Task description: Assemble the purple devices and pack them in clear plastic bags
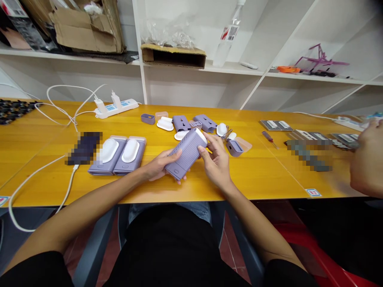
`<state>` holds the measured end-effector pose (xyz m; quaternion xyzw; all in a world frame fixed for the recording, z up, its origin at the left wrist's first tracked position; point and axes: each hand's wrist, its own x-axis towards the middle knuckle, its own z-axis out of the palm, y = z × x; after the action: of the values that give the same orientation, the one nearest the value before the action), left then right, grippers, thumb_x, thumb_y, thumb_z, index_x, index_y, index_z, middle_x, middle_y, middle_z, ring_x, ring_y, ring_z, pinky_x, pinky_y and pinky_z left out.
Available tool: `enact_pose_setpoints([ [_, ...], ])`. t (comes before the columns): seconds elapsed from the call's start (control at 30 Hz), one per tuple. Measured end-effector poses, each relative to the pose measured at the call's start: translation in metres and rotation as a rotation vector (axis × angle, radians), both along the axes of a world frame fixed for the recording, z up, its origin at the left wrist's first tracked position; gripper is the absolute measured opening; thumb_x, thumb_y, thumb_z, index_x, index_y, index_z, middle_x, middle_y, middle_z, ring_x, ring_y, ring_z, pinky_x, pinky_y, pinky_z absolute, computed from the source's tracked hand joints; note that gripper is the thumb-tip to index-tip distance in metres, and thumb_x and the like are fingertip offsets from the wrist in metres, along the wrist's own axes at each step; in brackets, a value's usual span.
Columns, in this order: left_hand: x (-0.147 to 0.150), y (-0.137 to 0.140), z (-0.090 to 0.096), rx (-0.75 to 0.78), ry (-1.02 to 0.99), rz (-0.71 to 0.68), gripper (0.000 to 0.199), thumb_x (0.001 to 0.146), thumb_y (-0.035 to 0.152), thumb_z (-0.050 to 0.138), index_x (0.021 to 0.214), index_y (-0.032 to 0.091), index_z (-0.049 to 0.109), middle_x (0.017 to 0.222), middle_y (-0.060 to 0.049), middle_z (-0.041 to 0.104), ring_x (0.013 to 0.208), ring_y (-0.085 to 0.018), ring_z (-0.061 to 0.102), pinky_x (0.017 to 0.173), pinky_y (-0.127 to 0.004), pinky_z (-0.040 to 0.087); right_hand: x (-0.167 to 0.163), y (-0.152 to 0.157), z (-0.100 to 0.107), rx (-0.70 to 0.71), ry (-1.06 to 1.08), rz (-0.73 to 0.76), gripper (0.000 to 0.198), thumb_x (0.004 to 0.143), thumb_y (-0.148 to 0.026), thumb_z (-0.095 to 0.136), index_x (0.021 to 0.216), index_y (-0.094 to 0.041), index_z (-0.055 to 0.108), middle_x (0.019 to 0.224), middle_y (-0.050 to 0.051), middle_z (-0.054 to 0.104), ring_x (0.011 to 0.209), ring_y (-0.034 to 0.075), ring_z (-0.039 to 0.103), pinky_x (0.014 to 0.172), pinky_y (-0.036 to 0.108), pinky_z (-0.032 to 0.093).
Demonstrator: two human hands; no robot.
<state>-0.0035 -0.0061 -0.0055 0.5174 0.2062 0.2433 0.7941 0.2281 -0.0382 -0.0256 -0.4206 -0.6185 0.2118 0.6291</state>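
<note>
I cradle the purple casing [187,153] from beneath in my left hand [157,167], raised off the yellow table [269,179], so my right hand [216,161] can pinch its white end.

Bright even overhead light; soft shadows on glossy yellow wooden table [263,175]; edges bowed; right margin blurred; two patches pixelated.

Two assembled purple units [117,156] side by side on yellow counter [269,175]. White power strip [116,107] w/ cables at back. Red screwdriver [270,139] right. Cardboard box [173,56], plastic bottle [228,36] on shelf.
</note>
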Motion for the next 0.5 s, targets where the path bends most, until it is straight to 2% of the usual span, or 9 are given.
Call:
enact_pose_setpoints([
  [0.2,0.000,0.000,0.004,0.037,-0.045,0.022,0.085,0.093,0.080,0.086,0.148,0.020,0.064,0.125,-0.023,0.082,0.086,-0.028,0.083,0.061,-0.031,0.064,0.010,0.009,-0.008,-0.095,0.122,0.015,0.053,0.106,-0.058,0.082,0.155,-0.038,0.077,0.145,0.012,0.061,0.109,0.025,0.073,0.070,0.036,0.072],
  [0.27,0.000,0.000,0.006,0.033,-0.028,0.039,0.083,0.093,0.076,0.089,0.149,0.020,0.062,0.121,-0.021,0.083,0.084,-0.027,0.083,0.059,-0.030,0.062,0.013,0.010,-0.006,-0.133,0.146,0.046,0.056,0.102,-0.060,0.086,0.152,-0.036,0.079,0.144,0.012,0.064,0.113,0.027,0.074,0.078,0.039,0.073],
  [0.4,0.000,0.000,0.008,0.069,0.066,0.078,0.074,0.090,0.058,0.096,0.143,0.018,0.066,0.115,-0.016,0.081,0.081,-0.024,0.081,0.055,-0.027,0.058,0.014,0.008,0.003,-0.141,0.138,0.103,0.058,0.091,-0.056,0.098,0.141,-0.032,0.084,0.146,0.012,0.073,0.135,0.032,0.071,0.106,0.049,0.071],
  [0.5,-0.002,0.002,0.009,0.149,0.130,0.117,0.068,0.087,0.054,0.097,0.137,0.016,0.070,0.102,-0.011,0.079,0.075,-0.022,0.077,0.051,-0.026,0.053,0.012,0.005,0.009,-0.164,0.126,0.167,0.061,0.090,-0.056,0.099,0.143,-0.031,0.082,0.148,0.011,0.077,0.136,0.033,0.072,0.115,0.052,0.066],
])
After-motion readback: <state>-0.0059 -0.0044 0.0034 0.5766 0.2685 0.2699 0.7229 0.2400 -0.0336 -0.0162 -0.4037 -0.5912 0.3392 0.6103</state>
